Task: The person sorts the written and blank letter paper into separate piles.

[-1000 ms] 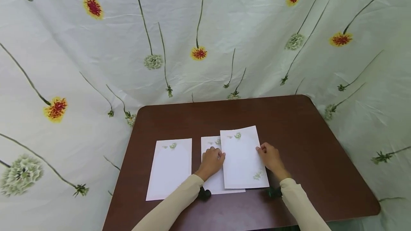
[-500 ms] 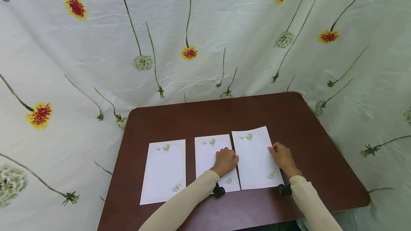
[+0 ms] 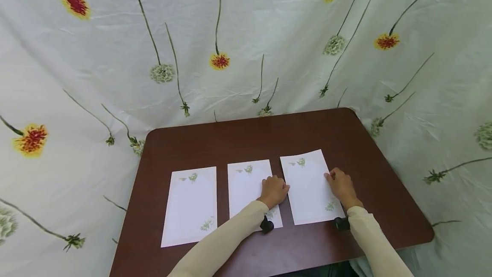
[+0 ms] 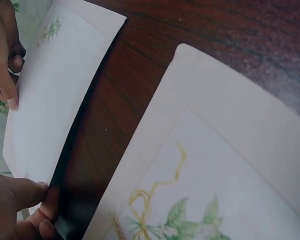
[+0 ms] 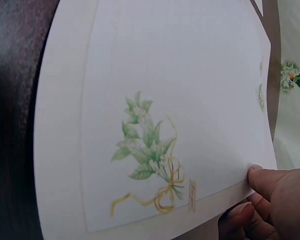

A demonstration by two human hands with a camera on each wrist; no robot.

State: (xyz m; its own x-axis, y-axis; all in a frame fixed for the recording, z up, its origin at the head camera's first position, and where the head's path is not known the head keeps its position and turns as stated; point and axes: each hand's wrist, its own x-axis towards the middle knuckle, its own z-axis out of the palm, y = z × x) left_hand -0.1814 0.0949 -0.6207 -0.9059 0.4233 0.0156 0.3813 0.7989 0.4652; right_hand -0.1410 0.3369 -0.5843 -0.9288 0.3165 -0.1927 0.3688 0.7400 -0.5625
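A white sheet of paper [image 3: 309,189] with pale green flower prints in two corners is held between both hands, at the right of a row of three. My left hand [image 3: 274,191] pinches its left edge between thumb and fingers, as the left wrist view shows. On the opposite edge my right hand [image 3: 342,187] pinches it, thumb [image 5: 270,182] on top and fingers curled below. The sheet bows slightly, and in the left wrist view a dark shadow runs along its edge. A matching middle sheet [image 3: 244,187] lies flat, partly hidden under my left forearm.
Another printed sheet [image 3: 190,208] lies at the left of the dark brown table [image 3: 246,140]. White cloth [image 3: 246,20] with flower prints hangs behind and beside the table. Black wrist cameras sit under both sleeves.
Both hands have moved the held sheet rightward, off its overlap with the middle sheet, so a strip of table now shows between them. The head view has shifted slightly.
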